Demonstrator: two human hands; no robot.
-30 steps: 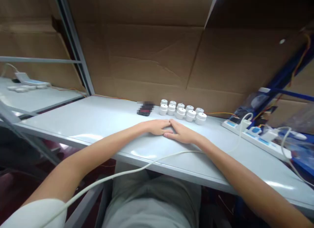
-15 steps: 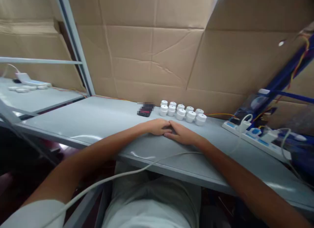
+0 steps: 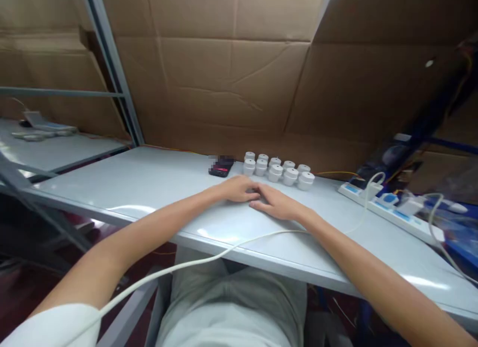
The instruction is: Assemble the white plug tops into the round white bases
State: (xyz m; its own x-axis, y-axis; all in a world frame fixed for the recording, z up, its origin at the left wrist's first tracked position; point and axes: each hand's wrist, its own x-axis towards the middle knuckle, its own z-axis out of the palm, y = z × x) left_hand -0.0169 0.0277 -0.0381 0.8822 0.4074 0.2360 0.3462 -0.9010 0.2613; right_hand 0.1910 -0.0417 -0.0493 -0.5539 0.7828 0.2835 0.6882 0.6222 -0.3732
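Note:
My left hand (image 3: 239,188) lies palm down on the grey-white tabletop (image 3: 179,170), fingers pointing right. From the other side my right hand (image 3: 275,201) rests on the same surface, its thumb apart from the fingers. The fingertips of both hands meet and partly overlap, and I see nothing held in either. Just behind them stand several small white round caps or canisters (image 3: 275,173) in two rows. A dark phone-like object (image 3: 221,167), partly pixelated, lies behind my left hand.
A white cable (image 3: 209,260) runs across the table's front edge and under my right forearm. To the right lies a white power strip (image 3: 396,215) with plugs in it. Cardboard (image 3: 231,88) walls the back. A metal frame post (image 3: 112,63) rises at left.
My left hand has shifted very slightly up and away from me. The right hand keeps its place. The tabletop looks brighter and the cardboard darker.

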